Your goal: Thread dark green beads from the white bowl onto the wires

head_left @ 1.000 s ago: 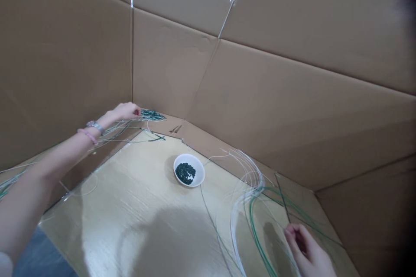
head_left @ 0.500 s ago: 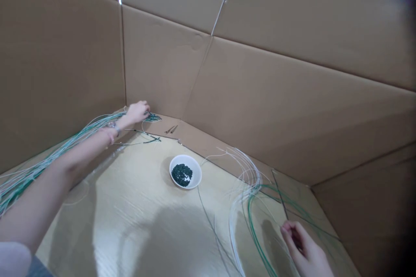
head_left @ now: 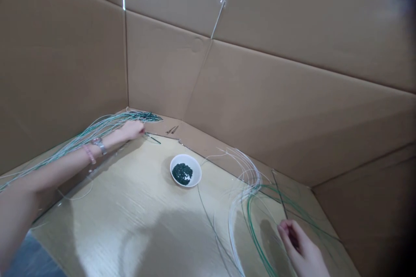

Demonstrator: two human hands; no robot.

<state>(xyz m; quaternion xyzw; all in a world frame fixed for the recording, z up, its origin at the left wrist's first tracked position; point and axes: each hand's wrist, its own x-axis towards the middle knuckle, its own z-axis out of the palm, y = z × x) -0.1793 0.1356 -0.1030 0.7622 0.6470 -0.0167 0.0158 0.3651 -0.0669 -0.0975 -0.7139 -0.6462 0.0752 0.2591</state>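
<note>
My left hand [head_left: 134, 130] is closed at the far left edge of the table, beside a short dark green beaded strand [head_left: 153, 139]; what its fingers pinch is too small to make out. Just behind it lies a bundle of green and white strings [head_left: 94, 129] with dark beaded ends [head_left: 146, 116]. At the lower right, my right hand [head_left: 297, 240] has thumb and fingers pressed together, and a thin pale thread seems to run to its fingertips. White strings [head_left: 232, 220] and green strings [head_left: 251, 225] curve beside it.
A white bowl [head_left: 196, 173] holding dark green beads stands mid-table [head_left: 130, 190]. Two small pointed metal tools [head_left: 172, 130] lie near the back corner. Tall cardboard walls [head_left: 260, 104] enclose the back and sides.
My left hand has come off the beaded ends of the bundle, moving down and slightly left to the short beaded strand. My right hand has barely moved.
</note>
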